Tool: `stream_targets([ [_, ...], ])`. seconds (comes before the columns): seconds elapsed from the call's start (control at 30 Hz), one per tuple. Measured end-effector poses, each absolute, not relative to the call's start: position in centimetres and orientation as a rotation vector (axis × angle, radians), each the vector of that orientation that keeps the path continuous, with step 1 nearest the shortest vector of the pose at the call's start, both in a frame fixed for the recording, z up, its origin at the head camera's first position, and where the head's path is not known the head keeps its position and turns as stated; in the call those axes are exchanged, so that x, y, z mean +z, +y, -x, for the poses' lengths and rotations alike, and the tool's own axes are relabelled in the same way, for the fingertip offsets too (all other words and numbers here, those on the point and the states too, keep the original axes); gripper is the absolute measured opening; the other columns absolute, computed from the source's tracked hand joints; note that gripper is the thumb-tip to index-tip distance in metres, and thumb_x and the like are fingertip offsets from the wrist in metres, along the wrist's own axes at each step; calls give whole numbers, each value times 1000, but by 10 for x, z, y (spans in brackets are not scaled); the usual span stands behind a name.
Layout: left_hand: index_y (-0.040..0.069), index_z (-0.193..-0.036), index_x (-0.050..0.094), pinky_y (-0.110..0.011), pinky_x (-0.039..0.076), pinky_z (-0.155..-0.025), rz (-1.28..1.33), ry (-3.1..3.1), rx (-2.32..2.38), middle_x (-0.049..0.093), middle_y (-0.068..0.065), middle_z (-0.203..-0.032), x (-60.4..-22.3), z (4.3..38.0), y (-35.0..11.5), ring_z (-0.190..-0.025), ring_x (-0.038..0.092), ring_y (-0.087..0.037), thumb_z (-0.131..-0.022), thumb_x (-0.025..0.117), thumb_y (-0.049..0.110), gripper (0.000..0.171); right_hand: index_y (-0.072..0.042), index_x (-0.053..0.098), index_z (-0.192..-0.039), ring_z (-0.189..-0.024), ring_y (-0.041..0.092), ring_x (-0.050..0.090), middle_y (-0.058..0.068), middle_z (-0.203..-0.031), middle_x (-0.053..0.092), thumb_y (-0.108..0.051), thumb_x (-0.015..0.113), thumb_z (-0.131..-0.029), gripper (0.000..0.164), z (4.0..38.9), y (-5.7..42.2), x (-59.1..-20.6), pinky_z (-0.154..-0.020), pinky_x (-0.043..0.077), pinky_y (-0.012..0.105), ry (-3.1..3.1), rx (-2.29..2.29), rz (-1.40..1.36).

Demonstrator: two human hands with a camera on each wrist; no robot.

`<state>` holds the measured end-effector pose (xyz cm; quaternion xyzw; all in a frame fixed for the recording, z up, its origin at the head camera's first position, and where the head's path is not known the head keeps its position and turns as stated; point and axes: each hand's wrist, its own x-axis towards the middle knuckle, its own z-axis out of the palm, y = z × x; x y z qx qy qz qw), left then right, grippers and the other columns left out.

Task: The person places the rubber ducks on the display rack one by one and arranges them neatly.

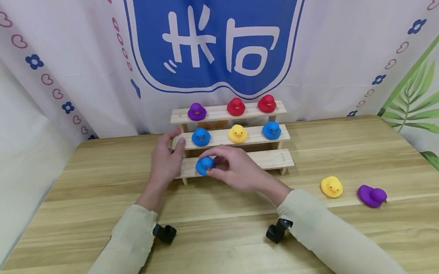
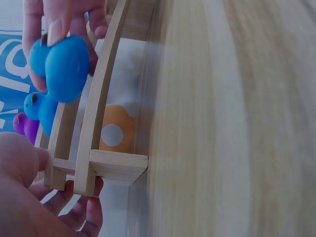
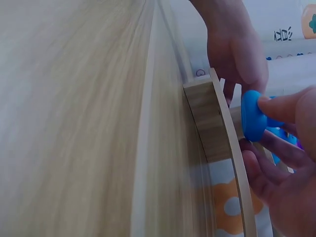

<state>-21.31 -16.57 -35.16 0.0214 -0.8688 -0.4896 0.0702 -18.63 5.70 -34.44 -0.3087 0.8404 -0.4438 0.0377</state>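
Note:
A blue rubber duck [image 1: 205, 166] is pinched between thumb and fingers of my right hand [image 1: 239, 165], at the left part of the lowest step of a three-step wooden rack [image 1: 272, 159]. In the right wrist view the duck [image 3: 253, 116] shows close over that step's board. My left hand [image 1: 166, 157] grips the rack's left end, thumb on the near side; in the left wrist view its fingers [image 2: 91, 217] curl around the ends of the boards. On the middle step sit a blue duck [image 1: 201, 137], a yellow duck [image 1: 237, 133] and another blue duck [image 1: 271, 130].
The top step bears a purple duck [image 1: 197, 111] and two red ducks, one in the middle [image 1: 236, 107] and one at right [image 1: 266, 103]. Right of the rack, a yellow duck [image 1: 331, 187] and a purple duck [image 1: 372, 196] lie on the wooden table [image 1: 222, 258]. A printed curtain [image 1: 100, 77] hangs behind.

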Motion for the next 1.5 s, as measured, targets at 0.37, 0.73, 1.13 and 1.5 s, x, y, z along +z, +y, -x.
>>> stream_targets([
  [0.37, 12, -155, 51, -29, 52, -68, -39, -2609, -1470, 51, -15, -153, -353, 213, -166, -80, 58, -24, -113, 50, 35, 49, -15, 68, -137, -109, 19, 65, 2, -131, 70, -16, 74, -101, 36, 188, 41, -344, -97, 59, 34, 2642, -1322, 829],
  [0.73, 11, -154, 53, -31, 52, -75, -45, -2603, -1456, 51, -15, -156, -350, 214, -166, -88, 59, -28, -112, 51, 33, 47, -11, 70, -131, -127, 27, 63, 6, -134, 71, -22, 74, -101, 32, 187, 34, -347, -114, 52, 45, 2798, -1135, 878],
  [1.13, 11, -154, 53, -31, 52, -75, -41, -2598, -1459, 52, -15, -155, -353, 215, -167, -86, 58, -26, -112, 51, 34, 48, -11, 70, -131, -128, 29, 63, 8, -134, 71, -24, 74, -101, 33, 187, 33, -345, -114, 52, 44, 2826, -1111, 808],
  [1.5, 11, -154, 52, -34, 51, -78, -42, -2605, -1458, 51, -16, -156, -354, 215, -167, -87, 57, -27, -112, 50, 34, 48, -11, 68, -137, -118, 21, 68, 6, -130, 71, -23, 78, -99, 41, 184, 56, -342, -99, 60, 37, 2769, -1204, 805],
])
